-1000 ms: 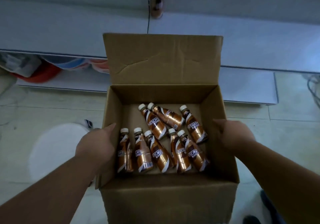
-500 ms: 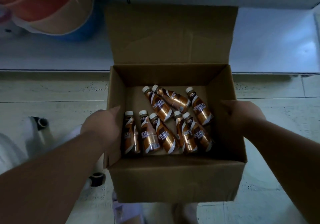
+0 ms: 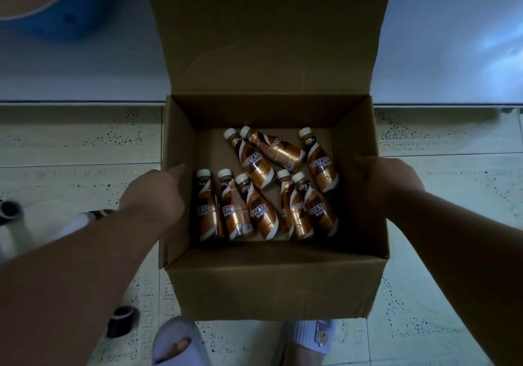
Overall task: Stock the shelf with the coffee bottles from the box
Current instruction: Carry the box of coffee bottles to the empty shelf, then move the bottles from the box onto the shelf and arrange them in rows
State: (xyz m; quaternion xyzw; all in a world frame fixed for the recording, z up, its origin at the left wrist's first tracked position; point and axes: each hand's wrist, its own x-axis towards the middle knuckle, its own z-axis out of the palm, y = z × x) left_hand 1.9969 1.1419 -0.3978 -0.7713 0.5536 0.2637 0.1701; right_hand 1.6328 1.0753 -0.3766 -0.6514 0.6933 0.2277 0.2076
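Landmark: an open cardboard box (image 3: 271, 283) on the tiled floor, its far flap upright against the low white shelf (image 3: 113, 68).
Our left hand (image 3: 154, 195): clamped on the box's left wall, thumb along the rim.
Our right hand (image 3: 387, 187): clamped on the box's right wall.
Coffee bottles (image 3: 256, 164): eight, lying loose on the box floor; five in the near row, three toward the far wall, several touching.
Shelf beyond the box: we see no bottles on it.
Near the box: two slippered feet (image 3: 181, 343) at its front; a blue tub (image 3: 65, 17) far-left on the shelf.
Risk: tilting the box would, we judge, roll the loose bottles together; the thin walls could buckle under our grip.
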